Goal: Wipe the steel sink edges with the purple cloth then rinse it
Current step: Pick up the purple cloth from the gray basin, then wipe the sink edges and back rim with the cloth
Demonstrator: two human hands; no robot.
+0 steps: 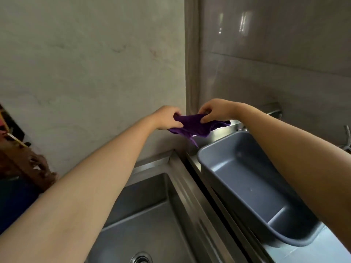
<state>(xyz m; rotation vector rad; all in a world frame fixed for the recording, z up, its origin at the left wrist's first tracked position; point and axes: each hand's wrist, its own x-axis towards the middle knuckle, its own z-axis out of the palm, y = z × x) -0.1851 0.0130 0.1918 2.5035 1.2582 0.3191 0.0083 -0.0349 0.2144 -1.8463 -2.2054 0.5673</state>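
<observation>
- Hands first: the left hand [168,117] and the right hand [214,111] are both closed on the purple cloth [195,126], fingers and thumbs pinching its upper edge, one at each end.
- Cloth hangs in the air between them, bunched and sagging, with one corner trailing down toward the far end of the grey plastic tub [247,179]. It sits near the corner of the wall [85,63], above the back rim of the steel, and as far as I can tell touches no surface.
- Steel sink [144,215] lies below and to the left, its basin bare with the drain [141,259] at the bottom of the view; the flat rim [182,179] runs diagonally between basin and tub.
- Step in hand, as I judge it: gathering or spreading the cloth so it can be used, rather than wiping proper (no part of it is pressed on the metal).
- Progress looks early or between strokes; the rim shows no obvious wet trail, though glare makes that hard to read.
- Next move calls for folding the cloth into a pad in one hand, lowering it flat onto the rim at the back corner, and drawing it along the edge with steady pressure.
- Care is needed beside the tub, which crowds the rim and could catch the trailing corner.
- Rinsing needs water; a tap [273,112] seems to project from the wall at right, partly hidden behind the right forearm.
</observation>
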